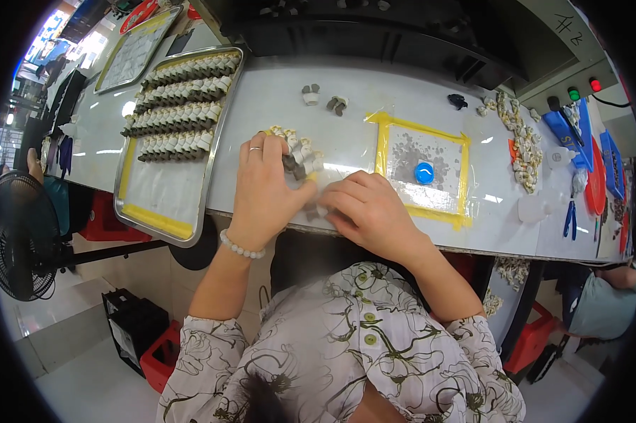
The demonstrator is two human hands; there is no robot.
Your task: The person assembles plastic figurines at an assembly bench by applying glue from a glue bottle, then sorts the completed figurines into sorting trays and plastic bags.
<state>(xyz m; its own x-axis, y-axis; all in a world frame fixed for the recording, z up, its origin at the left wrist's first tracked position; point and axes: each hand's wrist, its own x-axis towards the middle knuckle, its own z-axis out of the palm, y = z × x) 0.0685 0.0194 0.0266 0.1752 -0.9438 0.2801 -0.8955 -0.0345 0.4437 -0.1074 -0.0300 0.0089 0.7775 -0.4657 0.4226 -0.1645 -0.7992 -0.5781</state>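
Far left of the small parts pile (300, 156), a metal tray (164, 215) carries neat rows of finished pieces (180, 116), likely parked within easy reach. The left hand (265, 187) lies flat against the pile, fingers together, corralling loose bits rather than pinching. Just right of the pile, the right hand (371, 211) curls its fingertips onto a piece; exact pinch I cannot tell. Further right sits a yellow-taped square (386, 151) with a blue cap (424, 173).

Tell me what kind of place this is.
Likely a small-parts assembly bench in a workshop: metal tray with rows of small grey parts, yellow-taped work square, machine buttons at the back.
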